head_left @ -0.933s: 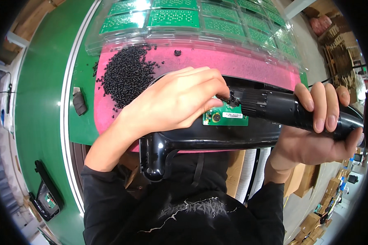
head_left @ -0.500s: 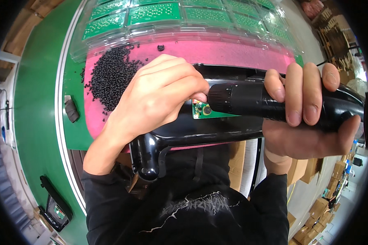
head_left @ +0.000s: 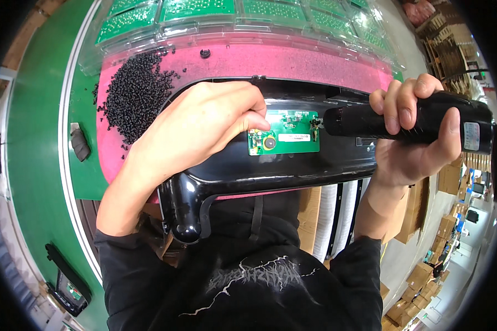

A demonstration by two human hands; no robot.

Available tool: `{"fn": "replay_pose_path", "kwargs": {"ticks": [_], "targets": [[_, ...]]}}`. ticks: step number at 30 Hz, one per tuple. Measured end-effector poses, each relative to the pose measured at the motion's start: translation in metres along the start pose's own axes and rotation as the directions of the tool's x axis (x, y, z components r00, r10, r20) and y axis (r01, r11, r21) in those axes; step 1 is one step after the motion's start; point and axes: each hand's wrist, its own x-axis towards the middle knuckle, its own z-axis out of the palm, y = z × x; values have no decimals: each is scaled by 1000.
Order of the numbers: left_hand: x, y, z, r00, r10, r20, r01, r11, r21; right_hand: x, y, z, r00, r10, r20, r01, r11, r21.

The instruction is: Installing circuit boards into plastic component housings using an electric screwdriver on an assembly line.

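Note:
My right hand (head_left: 411, 129) is wrapped round a black electric screwdriver (head_left: 364, 122) lying almost level. Its nose is at the right end of a green circuit board (head_left: 292, 144), where small dark parts show. The board sits inside a glossy black plastic housing (head_left: 248, 175) with a rounded leg at its near left. Over the board's upper left corner is my left hand (head_left: 196, 129), fingers curled and thumb pressed against them; whatever they may pinch is hidden. A round component (head_left: 269, 143) shows on the board below that thumb.
A heap of small black screws (head_left: 135, 96) lies on the pink mat (head_left: 232, 62), left of the housing. Clear trays (head_left: 248, 37) of green boards stand behind. A black ring-shaped piece (head_left: 205, 53), a dark wrapped piece (head_left: 80, 144) and another housing (head_left: 69, 281) are around.
The screwdriver has shifted from the board's left part to its right end, uncovering the board. My left hand stays curled at the left corner. The whole view has shifted slightly.

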Motion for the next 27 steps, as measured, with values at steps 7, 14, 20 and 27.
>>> {"fn": "replay_pose_path", "kwargs": {"ticks": [7,14,20,27], "targets": [[2,-6,2,980,128,154,-126,992,-26,2,7,0,998,18,-59,-20,999,-31],[5,-2,2,966,7,259,-37,993,112,7,10,-8,986,108,127,-97,991,-91],[6,-6,1,970,-6,242,-13,997,79,8,17,-3,992,110,62,-99,983,-152],[4,-5,6,978,45,202,-72,988,133,0,-2,2,992,94,79,-90,995,-43]]}}
